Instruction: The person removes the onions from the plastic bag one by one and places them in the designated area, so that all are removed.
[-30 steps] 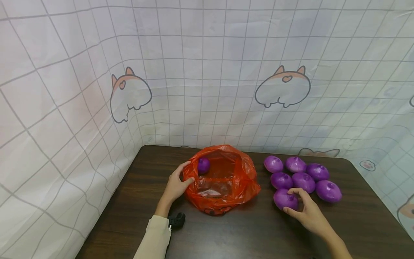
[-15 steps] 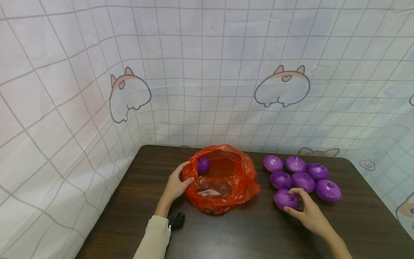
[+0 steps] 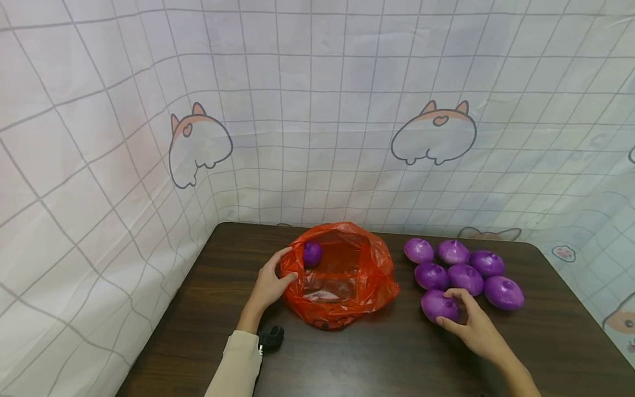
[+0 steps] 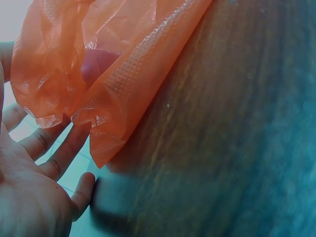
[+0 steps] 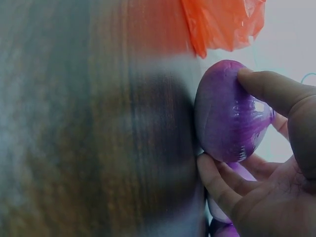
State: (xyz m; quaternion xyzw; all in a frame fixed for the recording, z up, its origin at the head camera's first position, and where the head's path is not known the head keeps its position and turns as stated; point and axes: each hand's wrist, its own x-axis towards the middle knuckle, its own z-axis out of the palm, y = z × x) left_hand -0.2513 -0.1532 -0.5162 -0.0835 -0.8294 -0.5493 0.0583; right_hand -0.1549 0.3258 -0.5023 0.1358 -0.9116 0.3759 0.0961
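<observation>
A red plastic bag (image 3: 379, 270) stands with its mouth spread on the table, and one purple onion (image 3: 312, 254) lies inside it at the left. My left hand (image 3: 268, 285) holds the left side of the bag, thumb at the rim and fingers against the outside; in the left wrist view those fingers look loosely bent. To the right of the bag, my right hand (image 3: 473, 325) pinches another purple onion (image 5: 222, 113) between thumb and fingers. That onion sits at or just on the tabletop, at the near end of a group of purple onions (image 3: 465, 279).
Several more onions lie close together at the back right of the dark wooden table (image 3: 357, 364). A black strap device (image 3: 271, 338) is at the left wrist. A white gridded curtain (image 3: 317, 138) hangs behind and beside the table.
My right hand and the onion in its fingers have shifted very slightly to the right. The left hand and the bag stay where they were.
</observation>
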